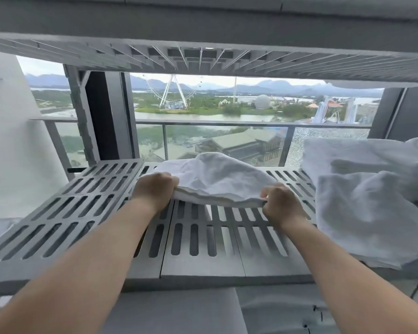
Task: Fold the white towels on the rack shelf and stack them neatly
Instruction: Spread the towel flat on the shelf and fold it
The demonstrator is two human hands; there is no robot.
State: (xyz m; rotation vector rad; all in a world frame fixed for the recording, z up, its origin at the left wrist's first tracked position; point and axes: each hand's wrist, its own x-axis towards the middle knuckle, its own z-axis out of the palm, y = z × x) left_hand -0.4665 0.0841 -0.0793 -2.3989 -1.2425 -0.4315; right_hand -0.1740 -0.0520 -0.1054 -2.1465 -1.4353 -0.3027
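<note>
Lying on the slotted grey rack shelf [58,213], a white towel [212,179] is gripped at its near edge by the left hand [155,189] and right hand [281,203]; a heap of unfolded towels [367,201] is seen at right.

Looks like a high-rise hotel or apartment balcony; glass railing [227,123] right behind a grey slotted rack shelf [65,208]; ferris wheel [173,92], river [203,116] and hills [275,84] way down below; white towels [362,213] heaped on the shelf
</note>
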